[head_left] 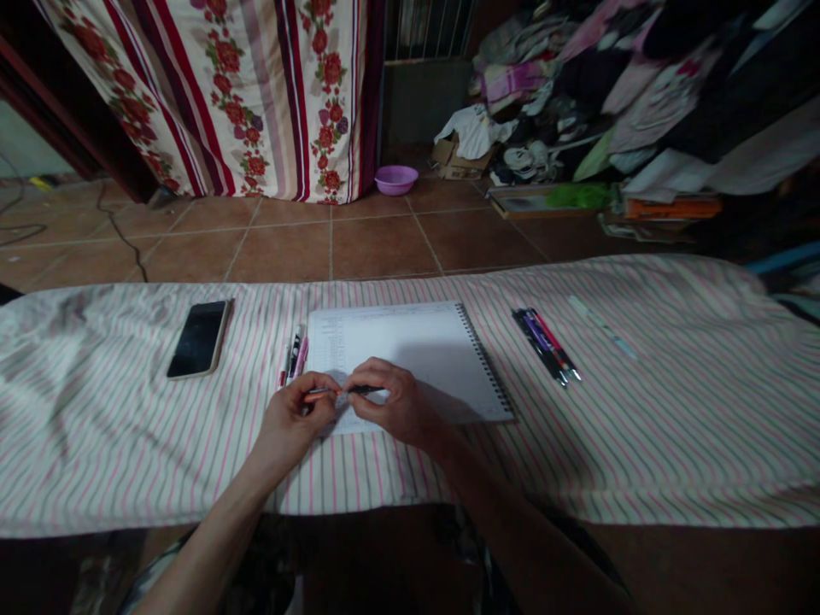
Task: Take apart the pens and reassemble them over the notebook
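Over the lower left of an open spiral notebook (pixel 410 342), my two hands meet fingertip to fingertip. My left hand (pixel 291 427) pinches an orange pen (pixel 319 395) near its end. In the fingers of my right hand (pixel 401 406) is a slim black pen piece (pixel 367 389), in line with the orange one. Whether the two are joined is hidden by my fingertips. Handwriting runs along the page's top and left margin. Just left of the notebook lie several pens (pixel 295 352), one of them pink.
A phone (pixel 200 340) lies on the striped cloth (pixel 128 427) at left. To the right are several dark, purple and pink pens (pixel 547 346) and a pale pen (pixel 602 327). Beyond the cloth's edge, a purple basin (pixel 395 179) stands on the tiled floor beside a flowered curtain (pixel 224 94).
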Motion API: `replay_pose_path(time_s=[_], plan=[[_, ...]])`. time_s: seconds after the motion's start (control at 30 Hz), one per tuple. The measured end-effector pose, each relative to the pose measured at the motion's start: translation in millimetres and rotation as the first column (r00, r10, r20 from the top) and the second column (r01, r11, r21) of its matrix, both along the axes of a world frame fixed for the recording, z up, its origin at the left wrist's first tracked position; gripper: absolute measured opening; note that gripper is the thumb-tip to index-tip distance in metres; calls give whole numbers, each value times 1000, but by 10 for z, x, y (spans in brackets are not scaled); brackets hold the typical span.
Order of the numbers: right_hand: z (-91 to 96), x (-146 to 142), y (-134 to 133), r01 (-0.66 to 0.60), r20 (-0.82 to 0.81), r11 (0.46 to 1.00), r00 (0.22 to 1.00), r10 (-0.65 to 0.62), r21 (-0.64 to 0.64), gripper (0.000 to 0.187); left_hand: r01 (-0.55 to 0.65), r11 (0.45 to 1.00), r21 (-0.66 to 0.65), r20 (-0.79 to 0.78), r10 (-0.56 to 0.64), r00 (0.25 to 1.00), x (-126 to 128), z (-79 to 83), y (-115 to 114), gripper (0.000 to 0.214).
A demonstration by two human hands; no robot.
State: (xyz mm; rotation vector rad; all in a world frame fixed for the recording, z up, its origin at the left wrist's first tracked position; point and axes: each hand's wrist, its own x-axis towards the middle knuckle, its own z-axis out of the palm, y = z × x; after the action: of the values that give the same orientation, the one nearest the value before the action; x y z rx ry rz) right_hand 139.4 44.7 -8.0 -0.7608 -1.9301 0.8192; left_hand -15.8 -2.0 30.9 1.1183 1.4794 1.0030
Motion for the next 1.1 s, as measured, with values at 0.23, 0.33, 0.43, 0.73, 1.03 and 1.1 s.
replay_pose_path(time_s=[0.23, 0.33, 0.43, 0.73, 1.03, 1.1], plan=[[11, 4, 2, -4, 15, 1000, 1000, 4, 11, 14, -6, 999, 35, -47, 8, 999, 4, -23, -10, 14], [9, 3, 3, -4, 42, 1000, 999, 3, 17, 14, 4, 999, 43, -69, -1, 998, 1, -25, -12, 14], [0, 5, 2, -5, 51, 1000, 999, 5, 16, 14, 22, 998, 56, -115, -15, 993, -7, -31, -10, 14], [-3, 5, -1, 6, 48, 1000, 999, -6, 5, 14, 66, 993, 99, -209, -44, 977, -20, -69, 1, 15], [9, 9, -5, 3, 48, 1000, 999, -3, 1, 16, 73, 989, 126, -254, -39, 966, -10, -53, -7, 14], [12, 8, -7, 2, 43, 1000, 999, -2, -3, 16, 73, 988, 135, -261, -35, 965, -12, -66, -7, 14]])
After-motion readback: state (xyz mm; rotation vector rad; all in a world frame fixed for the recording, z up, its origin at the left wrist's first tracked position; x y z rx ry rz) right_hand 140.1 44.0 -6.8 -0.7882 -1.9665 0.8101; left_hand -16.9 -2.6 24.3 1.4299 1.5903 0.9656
